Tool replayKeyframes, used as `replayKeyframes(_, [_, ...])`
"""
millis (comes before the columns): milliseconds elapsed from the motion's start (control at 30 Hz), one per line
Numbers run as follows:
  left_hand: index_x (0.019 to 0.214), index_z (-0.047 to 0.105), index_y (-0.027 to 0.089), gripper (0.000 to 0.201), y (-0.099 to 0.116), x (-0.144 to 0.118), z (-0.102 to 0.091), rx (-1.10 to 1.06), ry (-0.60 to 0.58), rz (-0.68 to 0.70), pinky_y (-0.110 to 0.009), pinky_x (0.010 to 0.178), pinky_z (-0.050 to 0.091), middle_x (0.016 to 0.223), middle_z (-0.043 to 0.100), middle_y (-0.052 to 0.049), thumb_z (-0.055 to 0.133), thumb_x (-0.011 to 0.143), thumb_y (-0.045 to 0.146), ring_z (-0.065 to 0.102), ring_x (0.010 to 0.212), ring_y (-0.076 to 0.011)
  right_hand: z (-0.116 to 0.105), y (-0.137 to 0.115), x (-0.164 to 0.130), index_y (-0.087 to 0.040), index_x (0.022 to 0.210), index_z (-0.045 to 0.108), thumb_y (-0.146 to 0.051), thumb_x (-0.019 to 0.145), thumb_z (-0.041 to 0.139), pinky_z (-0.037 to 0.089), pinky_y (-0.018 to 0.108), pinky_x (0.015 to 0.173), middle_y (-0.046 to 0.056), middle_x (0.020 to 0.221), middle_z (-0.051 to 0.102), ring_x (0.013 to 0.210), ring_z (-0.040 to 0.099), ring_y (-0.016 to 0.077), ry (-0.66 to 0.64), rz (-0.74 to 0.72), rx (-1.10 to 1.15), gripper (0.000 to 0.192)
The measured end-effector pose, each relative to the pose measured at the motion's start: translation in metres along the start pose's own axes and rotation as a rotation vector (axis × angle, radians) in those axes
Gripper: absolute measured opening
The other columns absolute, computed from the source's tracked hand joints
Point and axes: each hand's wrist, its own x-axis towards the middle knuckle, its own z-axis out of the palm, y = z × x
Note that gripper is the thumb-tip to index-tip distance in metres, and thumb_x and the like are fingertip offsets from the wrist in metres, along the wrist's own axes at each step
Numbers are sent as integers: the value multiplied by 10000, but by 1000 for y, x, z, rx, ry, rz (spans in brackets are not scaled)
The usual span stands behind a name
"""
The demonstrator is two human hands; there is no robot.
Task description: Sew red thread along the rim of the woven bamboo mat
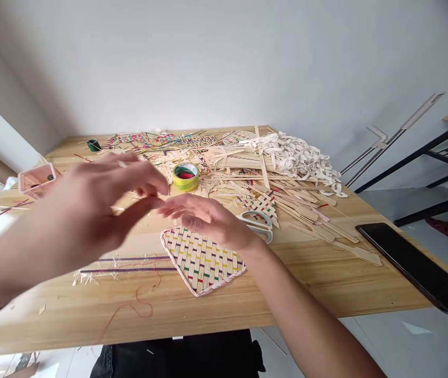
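Observation:
My left hand (101,202), somewhat blurred, is raised over the table with its thumb and fingers curved and apart; nothing shows between them. Its thumb tip meets or nearly meets the fingertips of my right hand (218,223). That hand is open, fingers stretched out to the left, above a woven strip fan panel (204,257). The panel lies flat, patterned in yellow, purple, green and red, with a white edge bound by red thread. My right hand and wrist cover its upper right part. A loose red thread (129,305) trails on the table left of the panel.
Behind my hands stand a tape roll (185,177) and white-handled scissors (261,220). Flat wooden sticks (310,215) and a heap of white ribbon (294,157) lie right. A phone (416,265) rests at the right edge, a pink box (37,179) at left.

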Motion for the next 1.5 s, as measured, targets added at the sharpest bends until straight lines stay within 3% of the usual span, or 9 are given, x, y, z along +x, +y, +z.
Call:
replayKeyframes(100, [1009, 712, 189, 394, 21, 27, 27, 160, -81, 186, -279, 698, 459, 844, 676, -25, 340, 1102, 281, 658, 776, -161, 9, 0, 2, -210, 1081, 692, -466, 966, 773, 579, 352, 906, 51, 1017, 759, 920, 722, 176, -78, 14, 181, 292])
replayKeyframes(233, [1018, 710, 208, 332, 16, 30, 35, 177, -79, 107, -239, 617, 387, 731, 625, 15, 403, 1053, 327, 605, 590, -121, 7, -7, -1, -209, 983, 696, -499, 910, 826, 450, 284, 620, -41, 729, 595, 631, 526, 113, 26, 66, 172, 326])
replayKeyframes(367, [1001, 698, 207, 265, 13, 27, 32, 144, -72, 21, -205, 603, 330, 696, 630, 44, 442, 1029, 268, 546, 515, -82, 4, -15, -5, -191, 1001, 758, -515, 900, 830, 285, 289, 555, -53, 717, 490, 613, 403, 99, 138, 99, 4, 347])
replayKeyframes(567, [1067, 704, 213, 199, 5, 24, 31, 36, -77, -24, -176, 607, 397, 795, 719, 59, 508, 1042, 232, 624, 602, -65, 3, -17, -5, -183, 911, 783, -532, 943, 777, 331, 296, 620, -4, 817, 659, 691, 489, 115, 230, -10, -116, 351])
replayKeyframes(733, [1146, 708, 191, 239, -25, 0, 52, -214, -118, -188, -245, 747, 555, 964, 781, -29, 539, 1057, 334, 724, 861, -154, 3, -26, -6, -219, 917, 763, -511, 965, 760, 181, 304, 494, -40, 679, 535, 535, 311, 96, 308, -58, -42, 296])
replayKeyframes(900, [1305, 683, 232, 365, -21, -39, 78, -671, -349, -306, -414, 1053, 590, 1281, 757, -116, 593, 1050, 477, 705, 1215, -282, 23, -56, 19, -217, 959, 720, -387, 1034, 688, 231, 265, 484, -6, 922, 658, 554, 285, 71, 344, -213, -27, 189])
replayKeyframes(1033, [1284, 703, 253, 356, -6, -58, 73, -1043, -442, -411, -426, 900, 628, 936, 764, -74, 672, 1009, 477, 737, 905, -250, 34, -81, 51, -220, 978, 656, -331, 1075, 620, 281, 240, 495, -20, 860, 593, 558, 305, 76, 397, -296, -24, 152])
replayKeyframes(1233, [962, 747, 246, 255, -20, -80, 52, -816, -284, -495, -276, 583, 516, 781, 677, -20, 639, 991, 475, 570, 634, -152, 3, -101, 59, -281, 963, 613, -434, 1055, 653, 265, 296, 504, -40, 696, 337, 543, 273, 139, 635, -263, -211, 183])
replayKeyframes(1500, [1175, 714, 237, 362, -31, -89, 88, -389, -186, -411, -354, 816, 616, 1144, 765, -91, 559, 1031, 531, 738, 960, -232, -12, -138, 56, -229, 797, 611, -248, 1135, 498, 169, 312, 460, -67, 608, 192, 497, 140, 118, 752, -358, -77, 356])
